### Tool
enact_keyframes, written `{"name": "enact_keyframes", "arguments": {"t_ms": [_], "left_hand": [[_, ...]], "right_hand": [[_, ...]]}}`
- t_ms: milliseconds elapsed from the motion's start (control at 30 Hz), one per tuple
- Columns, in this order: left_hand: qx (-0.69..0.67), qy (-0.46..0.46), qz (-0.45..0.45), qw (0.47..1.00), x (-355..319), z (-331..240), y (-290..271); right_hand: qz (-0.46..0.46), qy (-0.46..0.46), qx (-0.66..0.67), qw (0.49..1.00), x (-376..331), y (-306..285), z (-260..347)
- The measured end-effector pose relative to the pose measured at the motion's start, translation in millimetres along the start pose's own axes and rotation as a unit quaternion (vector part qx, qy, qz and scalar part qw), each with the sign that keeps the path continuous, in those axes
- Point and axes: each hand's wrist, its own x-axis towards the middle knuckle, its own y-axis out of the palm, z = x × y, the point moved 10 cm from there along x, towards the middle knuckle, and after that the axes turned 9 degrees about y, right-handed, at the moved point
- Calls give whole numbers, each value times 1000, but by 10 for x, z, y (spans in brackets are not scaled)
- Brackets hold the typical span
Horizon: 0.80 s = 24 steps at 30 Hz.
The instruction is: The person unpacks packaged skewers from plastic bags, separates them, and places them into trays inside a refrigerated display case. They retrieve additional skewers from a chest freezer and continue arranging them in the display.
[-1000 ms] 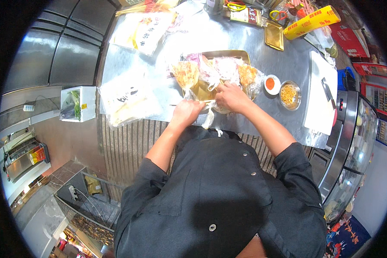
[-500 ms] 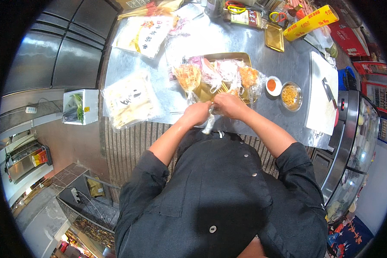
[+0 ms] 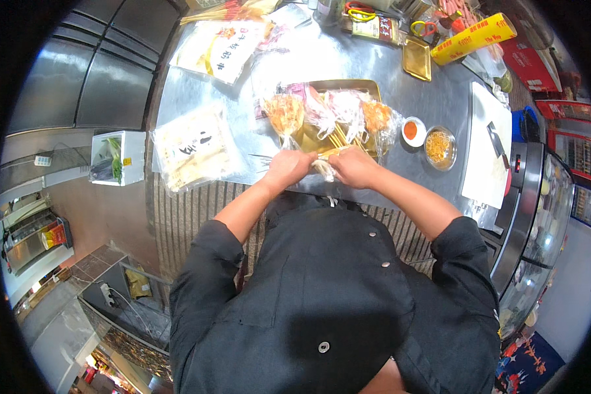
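Observation:
My left hand [image 3: 289, 168] and my right hand [image 3: 354, 167] are side by side at the near edge of the metal table. Both are closed, fingers curled in, on a pale, crumpled, soft-looking strip [image 3: 324, 171] that shows between them; its kind cannot be made out. Just beyond lies a gold tray [image 3: 375, 87] holding thin wooden skewers [image 3: 337, 138] and white, plastic-wrapped bundles [image 3: 349, 108]. Clear bags of orange shredded food sit at its left [image 3: 284, 113] and right [image 3: 377, 118]. My hands hide the tray's near side.
A small bowl of red powder [image 3: 412, 132] and a clear bowl of orange strips [image 3: 440, 148] stand right of the tray. Farther right, a knife [image 3: 497, 141] rests on a white board [image 3: 482, 164]. Flat food packages lie left [image 3: 197, 150] and far left [image 3: 220, 51]. A yellow tube [image 3: 474, 39] lies at the back right.
My hands have drawn slightly apart, the left one moving left. The pale strip that hung down below them now lies shorter and higher between them. The whole view has shifted a little.

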Motion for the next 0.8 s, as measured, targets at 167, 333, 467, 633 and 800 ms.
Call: {"name": "enact_keyframes", "arguments": {"t_ms": [167, 333, 467, 633, 800], "left_hand": [[-15, -28, -5, 999, -44, 221, -284], [10, -5, 14, 1000, -94, 235, -482], [-8, -15, 3, 1000, -85, 199, -560], [-46, -54, 20, 997, -120, 235, -555], [-69, -106, 1, 992, -188, 312, -524]], "right_hand": [[-118, -134, -100, 979, -275, -434, 109], [-101, -116, -122, 981, -415, -572, -265], [-168, -113, -82, 976, -420, -782, -547], [-175, -78, -91, 977, -410, -735, -799], [-168, -48, -60, 983, -431, -663, -935]]}}
